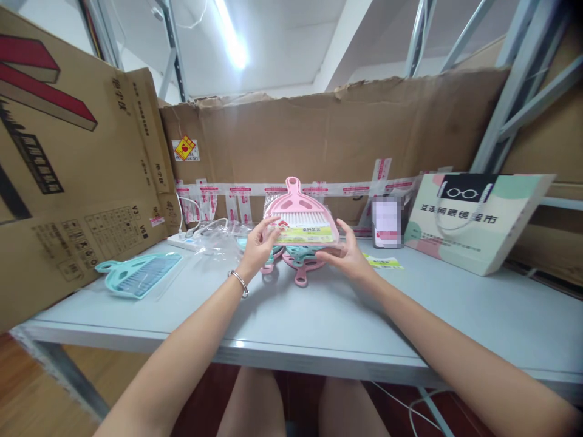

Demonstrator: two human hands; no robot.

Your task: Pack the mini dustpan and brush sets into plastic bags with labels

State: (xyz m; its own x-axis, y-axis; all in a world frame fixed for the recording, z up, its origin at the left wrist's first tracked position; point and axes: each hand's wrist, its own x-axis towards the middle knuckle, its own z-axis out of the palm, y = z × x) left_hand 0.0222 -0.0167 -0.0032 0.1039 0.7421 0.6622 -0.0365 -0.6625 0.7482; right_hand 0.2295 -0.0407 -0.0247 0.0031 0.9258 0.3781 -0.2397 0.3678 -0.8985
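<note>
A pink mini dustpan with a brush and a paper label is held upright above the table in a clear bag. My left hand pinches its lower left edge, fingers closed on it. My right hand grips its lower right edge. Under it lies a small pile of more pink and teal dustpans. A silver bracelet sits on my left wrist.
A teal dustpan set in a clear bag lies at the left on the grey table. A white power strip, loose plastic bags, a paper label and a paper shopping bag stand around. Cardboard walls surround the table.
</note>
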